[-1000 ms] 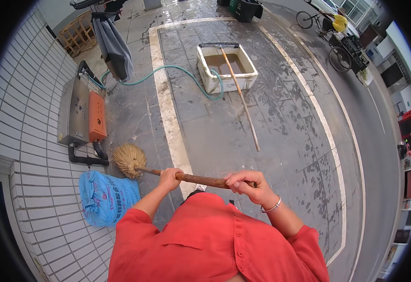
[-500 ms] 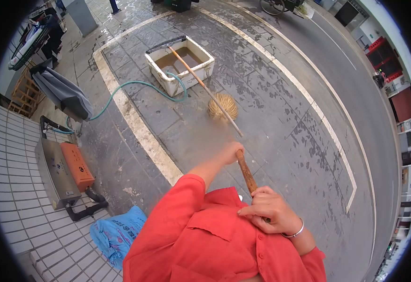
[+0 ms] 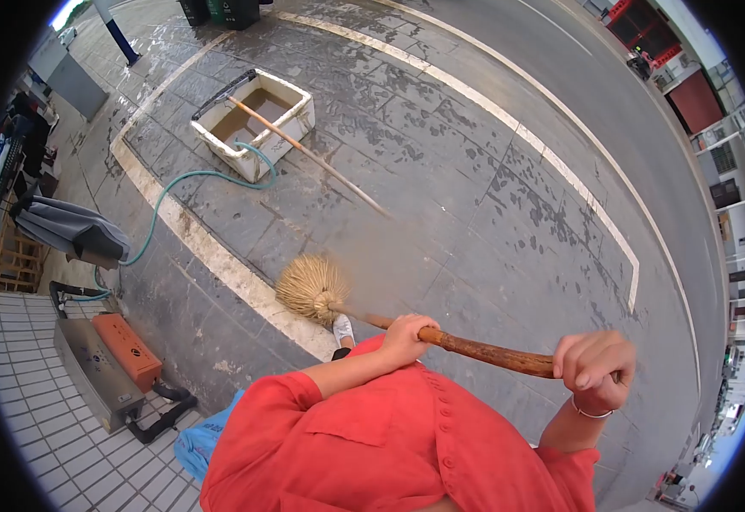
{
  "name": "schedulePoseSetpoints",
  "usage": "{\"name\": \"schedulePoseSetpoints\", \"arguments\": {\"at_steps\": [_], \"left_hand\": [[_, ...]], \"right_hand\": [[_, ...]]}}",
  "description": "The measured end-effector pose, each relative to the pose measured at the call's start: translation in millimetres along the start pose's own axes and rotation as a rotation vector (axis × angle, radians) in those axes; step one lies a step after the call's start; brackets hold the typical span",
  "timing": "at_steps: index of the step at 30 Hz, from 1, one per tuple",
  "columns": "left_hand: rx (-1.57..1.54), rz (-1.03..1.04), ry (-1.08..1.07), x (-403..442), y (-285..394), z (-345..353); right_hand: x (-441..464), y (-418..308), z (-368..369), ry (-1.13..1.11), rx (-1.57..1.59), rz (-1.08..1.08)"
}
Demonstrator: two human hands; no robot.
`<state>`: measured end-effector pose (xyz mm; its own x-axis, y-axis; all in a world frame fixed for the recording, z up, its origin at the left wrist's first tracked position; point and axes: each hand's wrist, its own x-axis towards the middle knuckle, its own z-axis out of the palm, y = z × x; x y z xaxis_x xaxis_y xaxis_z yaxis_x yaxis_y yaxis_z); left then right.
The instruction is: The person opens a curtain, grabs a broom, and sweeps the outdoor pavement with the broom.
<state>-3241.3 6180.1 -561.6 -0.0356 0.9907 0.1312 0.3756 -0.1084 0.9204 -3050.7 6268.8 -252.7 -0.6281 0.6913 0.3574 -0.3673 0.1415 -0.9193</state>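
A straw broom [image 3: 313,288] with a thick brown wooden handle lies across in front of my red shirt. Its bushy head is low at the left, close to a white shoe [image 3: 343,328] and over the pale painted line. My left hand [image 3: 410,340] is wrapped round the middle of the handle. At the handle's far right end, my right hand [image 3: 596,370], with a bracelet at the wrist, is closed round the wood. The handle between the broom head and my left hand is partly blurred.
A white foam box [image 3: 255,121] of murky water stands ahead, with a long pole [image 3: 313,158] leaning out over its side. A green hose [image 3: 172,183] runs from it leftwards. Left are a metal box [image 3: 98,375], an orange case [image 3: 127,352] and a blue bag [image 3: 204,439].
The broom head has come from ahead of me to the left near my feet. The handle has swung nearly level, my right hand moving outward right. The view has turned, shifting the surroundings left.
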Motion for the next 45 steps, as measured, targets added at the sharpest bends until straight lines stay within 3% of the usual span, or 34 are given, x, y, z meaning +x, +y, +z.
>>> {"name": "schedulePoseSetpoints", "arguments": {"at_steps": [3, 8, 9, 11, 14, 15, 17, 19, 21, 22, 24, 26, 27, 30, 32, 35, 39, 41, 44, 45], "left_hand": [[-0.020, 0.002, -0.007, 21, 12, 28], [-0.014, 0.035, 0.040, 72, -1, 90], [-0.015, 0.045, 0.071, 83, -12, 105], [0.007, 0.046, -0.062, 101, -45, 125], [0.247, 0.080, -0.315, 119, -38, 168], [0.364, 0.097, -0.408, 122, -29, 184], [0.206, 0.297, -0.428, 113, 15, 215], [0.103, 0.420, -0.514, 96, 56, 248], [0.013, 0.472, -0.723, 73, 96, 279], [-0.056, 0.497, -0.867, 58, 119, 292], [-0.208, 0.536, -1.074, 27, 155, 312], [-0.241, 0.539, -1.354, 15, 166, 325], [-0.250, 0.545, -1.458, 13, 166, 332], [-0.291, 0.553, -1.663, 14, 122, 367], [-0.351, 0.529, -1.716, 23, 80, 377], [-0.190, 0.472, -1.712, 86, 94, 341], [0.040, 0.419, -1.522, 171, 6, 292], [0.147, 0.387, -1.416, 217, -65, 262], [0.637, 0.444, -1.353, 289, -142, 207], [0.730, 0.459, -1.339, 300, -157, 198]], "right_hand": [[-16, -21, -18, 0.010, -0.067, 0.026], [-39, -28, -34, -0.432, -0.438, 0.060], [-51, -19, -36, -0.414, -0.474, 0.069], [-81, 15, -43, -0.376, -0.555, 0.079], [-147, 10, -69, -0.201, -0.658, 0.140], [-175, -2, -79, -0.033, -0.659, 0.121], [-236, -38, -86, 0.378, -0.621, 0.049], [-282, -85, -76, 0.754, -0.608, -0.126], [-335, -139, -62, 0.840, -0.668, -0.243], [-358, -161, -46, 0.936, -0.534, -0.363], [-337, -184, -16, 1.232, -0.601, -0.799], [-333, -198, -1, 1.176, -0.881, -0.778], [-323, -193, 1, 1.254, -1.147, -0.715], [-289, -156, -8, 1.090, -1.712, 0.046], [-297, -147, -14, 0.843, -1.526, 0.272], [-251, -109, -42, 1.196, -1.588, -0.012], [-232, -39, -83, 1.223, -1.318, 0.023], [-213, 16, -101, 1.228, -1.163, 0.164], [-195, 80, -114, 1.015, -0.764, 0.655], [-204, 97, -114, 1.168, -0.621, 0.660]]}}
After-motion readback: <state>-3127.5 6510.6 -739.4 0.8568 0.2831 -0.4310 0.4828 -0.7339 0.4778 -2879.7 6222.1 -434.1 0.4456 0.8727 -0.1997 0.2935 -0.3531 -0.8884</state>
